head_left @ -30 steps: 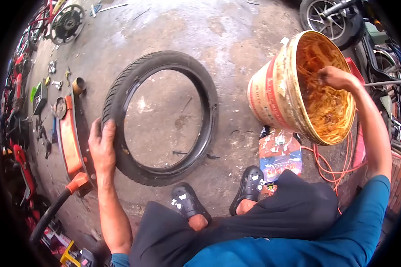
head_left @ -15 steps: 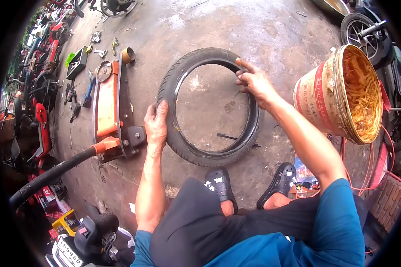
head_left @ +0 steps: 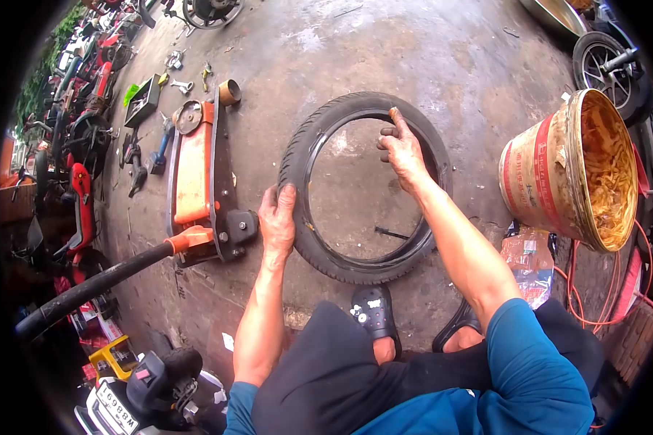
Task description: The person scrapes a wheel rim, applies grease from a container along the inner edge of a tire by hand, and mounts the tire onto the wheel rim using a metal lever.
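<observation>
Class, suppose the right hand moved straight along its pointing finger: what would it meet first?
Probably the far side of the tyre: the right hand has its extended finger overlapping the inner edge in view, though contact is unclear.

A floor jack (head_left: 194,174) with an orange body lies on the stained concrete floor (head_left: 413,54), its long black handle (head_left: 98,289) slanting down toward the lower left. Near its upper end are a short brown ring (head_left: 230,92), a blue tool (head_left: 162,147), and a dark tool (head_left: 133,161). Above these sits a small black tray (head_left: 143,100), with a bright green item (head_left: 130,93) just beside it. Parked motorbikes crowd the left edge, among them one with a red body panel (head_left: 81,206); a number plate (head_left: 110,415) shows at lower left, near a yellow object (head_left: 114,357). On the right are a spoked wheel (head_left: 601,85), a crumpled wrapper (head_left: 527,264) and a looping orange hose (head_left: 596,322).
</observation>
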Motion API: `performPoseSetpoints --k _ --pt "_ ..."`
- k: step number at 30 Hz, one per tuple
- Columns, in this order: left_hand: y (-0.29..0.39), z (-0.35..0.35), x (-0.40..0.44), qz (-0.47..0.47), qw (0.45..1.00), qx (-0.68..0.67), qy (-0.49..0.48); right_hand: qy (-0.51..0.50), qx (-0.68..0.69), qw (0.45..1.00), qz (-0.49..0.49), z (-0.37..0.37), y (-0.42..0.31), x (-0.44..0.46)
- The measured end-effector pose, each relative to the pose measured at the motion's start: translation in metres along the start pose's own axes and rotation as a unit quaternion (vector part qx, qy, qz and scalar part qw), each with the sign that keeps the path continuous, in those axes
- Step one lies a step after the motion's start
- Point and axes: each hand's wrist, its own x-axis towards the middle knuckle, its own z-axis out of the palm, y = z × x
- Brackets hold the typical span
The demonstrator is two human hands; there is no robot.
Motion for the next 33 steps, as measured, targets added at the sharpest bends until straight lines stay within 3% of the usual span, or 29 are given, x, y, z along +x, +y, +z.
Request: performPoseSetpoints --k 5,9,12,14,17,21,28,33 --pt "-0.005 -0.001 0.001 0.003 0.999 0.030 0.010 -0.006 -0.094 0.993 -0.072 0.021 0.004 0.003" --pt "-0.006 -0.001 0.006 0.006 0.999 0.047 0.015 -0.022 -0.283 0.949 -0.141 0.052 -0.007 -0.018" --pt "0.018 0.002 0.004 -0.009 0.999 0.041 -0.016 -0.057 -0.316 0.928 -0.190 0.065 -0.022 -0.047" --pt "0.010 0.003 0.007 0.006 0.999 0.051 0.000 -0.061 -0.330 0.901 -0.274 0.070 -0.013 -0.060" --pt "0.012 0.005 0.009 0.013 0.997 0.071 0.014 -0.114 -0.384 0.863 -0.309 0.071 -0.011 -0.074" --pt "0.009 0.003 0.012 0.012 0.997 0.071 0.015 -0.070 -0.422 0.816 -0.390 0.054 -0.009 -0.049" --pt "0.014 0.005 0.012 0.015 0.998 0.053 -0.001 -0.020 -0.473 0.869 -0.141 -0.029 -0.006 -0.001" --pt "0.010 0.004 0.012 0.009 0.999 0.036 0.000 -0.023 -0.446 0.894 -0.021 -0.091 0.067 -0.009"
